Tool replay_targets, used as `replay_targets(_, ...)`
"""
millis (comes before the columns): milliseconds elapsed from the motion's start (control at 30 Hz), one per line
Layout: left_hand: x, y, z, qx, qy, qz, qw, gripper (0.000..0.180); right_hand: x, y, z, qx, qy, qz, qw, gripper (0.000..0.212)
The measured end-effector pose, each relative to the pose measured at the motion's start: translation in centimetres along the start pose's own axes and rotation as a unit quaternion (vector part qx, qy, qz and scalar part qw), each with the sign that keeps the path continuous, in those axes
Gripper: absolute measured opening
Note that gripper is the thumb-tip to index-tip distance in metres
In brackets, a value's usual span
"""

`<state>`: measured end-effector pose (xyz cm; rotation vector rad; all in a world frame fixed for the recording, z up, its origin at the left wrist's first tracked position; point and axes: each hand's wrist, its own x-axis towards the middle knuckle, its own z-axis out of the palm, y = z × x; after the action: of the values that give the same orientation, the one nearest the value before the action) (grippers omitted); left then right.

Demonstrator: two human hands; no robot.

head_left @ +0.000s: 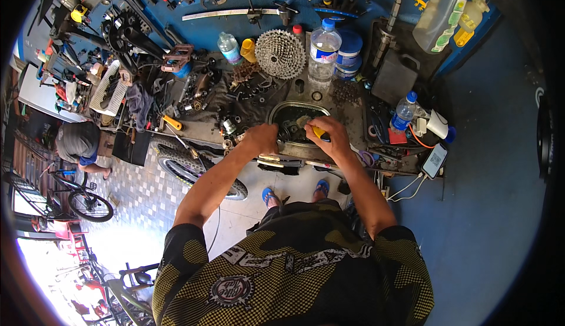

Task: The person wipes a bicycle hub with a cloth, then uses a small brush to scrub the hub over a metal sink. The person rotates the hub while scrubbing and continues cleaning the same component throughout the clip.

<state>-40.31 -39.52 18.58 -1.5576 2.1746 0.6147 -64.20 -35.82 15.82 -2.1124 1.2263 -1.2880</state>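
Note:
Both my hands work over a metal tray with rounded corners and dark liquid in it, on the bench. My right hand is closed around a yellow-handled brush; its tan bristle end points into the tray, toward my left hand. At the tray's left side, my left hand is closed, its fingertips at a small dark metal part whose exact kind I cannot make out. Just beyond the tray stands a large bicycle cassette.
Water bottles and blue tubs stand behind the tray. A second bottle and a cabled phone are at right. Loose parts and an orange-handled tool cover the left bench. A bicycle wheel stands below; another person is far left.

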Motion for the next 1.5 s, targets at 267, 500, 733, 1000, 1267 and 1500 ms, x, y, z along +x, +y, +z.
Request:
replay_targets(267, 0.0, 0.3, 0.3, 0.005, 0.027, -0.004, 1.000, 0.054, -0.4, 0.1, 0.5, -0.032, -0.005, 0.009, 0.999, 0.014)
replay_targets(500, 0.3, -0.3, 1.3, 0.010, 0.063, 0.003, 0.998, 0.052, -1.7, 2.4, 0.7, -0.059, -0.005, 0.024, 0.998, 0.014)
replay_targets(733, -0.3, 0.0, 0.9, 0.022, 0.119, 0.007, 0.993, 0.056, -2.8, 6.9, -1.0, -0.294, -0.178, -0.058, 0.937, 0.033)
replay_targets(1000, -0.1, 0.3, 1.3, 0.040, 0.156, 0.022, 0.987, 0.047, -0.2, 2.4, -1.4, -0.236, -0.213, -0.028, 0.948, 0.060)
replay_targets(1267, -0.7, 1.1, 0.6, 0.060, 0.155, 0.018, 0.986, 0.036, -0.6, 0.2, 0.3, -0.312, -0.210, -0.084, 0.923, 0.063)
replay_targets(1500, -0.6, 1.1, 2.7, 0.109, 0.211, 0.024, 0.971, 0.036, -2.7, 0.5, 3.7, 0.115, -0.187, 0.242, 0.945, 0.061)
